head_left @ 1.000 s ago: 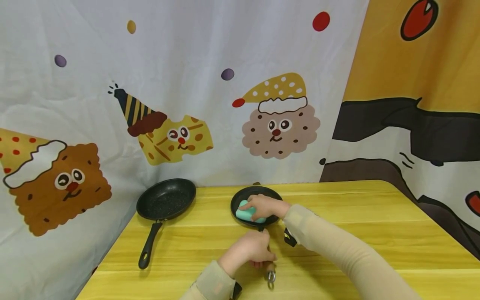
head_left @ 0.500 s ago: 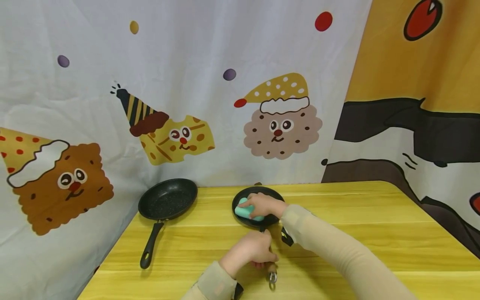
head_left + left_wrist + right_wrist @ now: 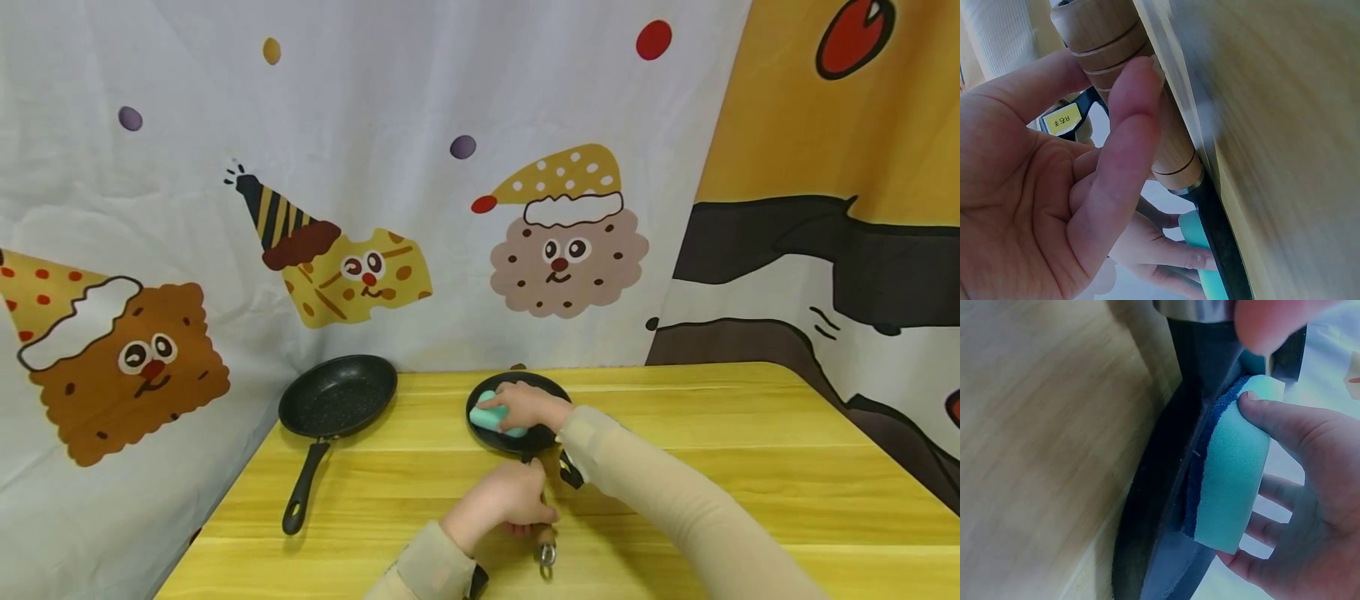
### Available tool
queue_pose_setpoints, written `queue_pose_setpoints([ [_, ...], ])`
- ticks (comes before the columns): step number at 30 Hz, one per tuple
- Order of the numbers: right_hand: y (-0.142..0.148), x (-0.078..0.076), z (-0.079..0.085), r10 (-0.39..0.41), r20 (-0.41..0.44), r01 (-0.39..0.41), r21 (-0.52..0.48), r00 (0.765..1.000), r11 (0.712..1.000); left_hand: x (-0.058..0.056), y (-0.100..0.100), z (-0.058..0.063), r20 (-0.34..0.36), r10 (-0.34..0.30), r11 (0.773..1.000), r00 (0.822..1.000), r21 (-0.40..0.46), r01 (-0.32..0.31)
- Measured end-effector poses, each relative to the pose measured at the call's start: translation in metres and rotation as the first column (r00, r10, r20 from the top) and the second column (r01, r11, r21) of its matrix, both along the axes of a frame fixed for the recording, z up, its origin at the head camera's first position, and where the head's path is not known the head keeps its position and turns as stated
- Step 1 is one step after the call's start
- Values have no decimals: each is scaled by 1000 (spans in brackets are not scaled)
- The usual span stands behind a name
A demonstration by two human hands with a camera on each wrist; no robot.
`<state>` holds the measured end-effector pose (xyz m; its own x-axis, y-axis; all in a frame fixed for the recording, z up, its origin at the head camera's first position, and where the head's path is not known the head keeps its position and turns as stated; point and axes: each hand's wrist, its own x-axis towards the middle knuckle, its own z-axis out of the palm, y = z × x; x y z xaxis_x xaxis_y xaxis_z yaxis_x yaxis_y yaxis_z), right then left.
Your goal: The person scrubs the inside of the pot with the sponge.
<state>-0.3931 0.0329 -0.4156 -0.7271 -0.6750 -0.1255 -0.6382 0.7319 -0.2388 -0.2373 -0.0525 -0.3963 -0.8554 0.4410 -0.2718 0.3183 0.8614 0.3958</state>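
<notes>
A small black frying pan point(image 3: 536, 442) lies on the table in the head view, its wooden handle point(image 3: 1175, 150) pointing toward me. My left hand point(image 3: 512, 495) grips that handle, thumb and index finger on the wood in the left wrist view. Over the pan, my right hand point(image 3: 527, 405) holds a turquoise sponge point(image 3: 489, 418) against the left part of the inside. Thumb and fingers pinch the sponge's edges in the right wrist view. Its dark blue scouring layer point(image 3: 1200, 469) faces down onto the pan. Part of the pan's inside is hidden under the hand.
A larger black frying pan point(image 3: 339, 397) stands at the table's back left, its black handle point(image 3: 305, 492) pointing toward me. Behind the yellow wooden table point(image 3: 712, 442) hangs a printed curtain point(image 3: 442, 333). A metal ring point(image 3: 547, 554) ends the small pan's handle.
My right hand has slid the sponge a little way toward the back of the small pan. The left hand keeps its grip on the handle. The head view has shifted slightly.
</notes>
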Motion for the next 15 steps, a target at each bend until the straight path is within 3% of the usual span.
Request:
queue_pose_setpoints([
  [6,-2,-4,-1,-9,-22,9,21,1000,1000,-1,1,1,2,-5,1000,1000,-13,5],
  [15,-9,-9,-5,-79,-74,87,124,994,988,-2,1,2,-5,-18,999,1000,-33,18],
])
